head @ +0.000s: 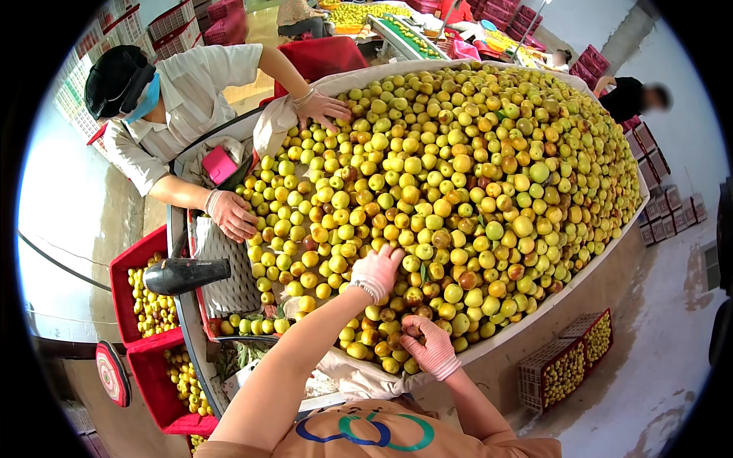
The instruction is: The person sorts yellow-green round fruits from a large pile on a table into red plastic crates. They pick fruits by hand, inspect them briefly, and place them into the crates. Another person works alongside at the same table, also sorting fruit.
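Note:
A great heap of yellow-green and brownish jujube-like fruits (pixel 458 172) fills a cloth-lined table with a pale rim (pixel 578 280). My left hand (pixel 376 270), in a thin pale glove with a bracelet at the wrist, rests on fruits at the heap's near side; whether it grips one I cannot tell. Closer to my body and to the right, my right hand (pixel 428 347), gloved too, has its thumb and fingers around a dark brown fruit (pixel 413 331) at the heap's near edge. A small green leaf (pixel 423 272) lies between the two hands, among the fruits.
Across at the left, a co-worker (pixel 189 109) has both gloved hands on the heap. A black hair dryer (pixel 186 276) juts over the table's left end beside a perforated white panel (pixel 223 266). Red-lined crates (pixel 140 342) of fruit stand below left; fruit-filled crates (pixel 529 372) stand on the floor at right.

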### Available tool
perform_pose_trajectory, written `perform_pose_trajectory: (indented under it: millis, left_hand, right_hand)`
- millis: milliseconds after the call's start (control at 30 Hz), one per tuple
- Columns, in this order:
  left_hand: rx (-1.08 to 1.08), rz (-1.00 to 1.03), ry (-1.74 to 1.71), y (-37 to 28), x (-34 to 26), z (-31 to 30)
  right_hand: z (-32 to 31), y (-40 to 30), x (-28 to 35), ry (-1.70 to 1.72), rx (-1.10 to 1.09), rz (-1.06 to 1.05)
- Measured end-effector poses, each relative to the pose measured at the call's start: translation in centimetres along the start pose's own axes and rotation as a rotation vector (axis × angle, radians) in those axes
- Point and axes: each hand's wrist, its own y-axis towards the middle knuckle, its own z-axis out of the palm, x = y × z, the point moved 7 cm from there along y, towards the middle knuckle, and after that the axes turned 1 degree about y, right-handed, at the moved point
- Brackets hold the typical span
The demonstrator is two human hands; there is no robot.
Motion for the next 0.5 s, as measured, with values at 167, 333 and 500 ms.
perform_pose_trajectory:
  millis: [167,333,500]
  left_hand:
    - [-0.269,0.111,-0.453,-3.0,1.6,0.8]
    - [-0.331,0.061,-0.482,-0.9,3.9,-0.4]
    - [0.225,0.02,-0.363,3.2,3.7,-0.4]
  right_hand:
    - [0.0,0.0,-0.2,0.04,-0.013,-0.025]
    - [0.2,0.5,-0.1,-0.01,0.004,-0.04]
    - [0.3,0.4,-0.1,0.022,0.028,0.067]
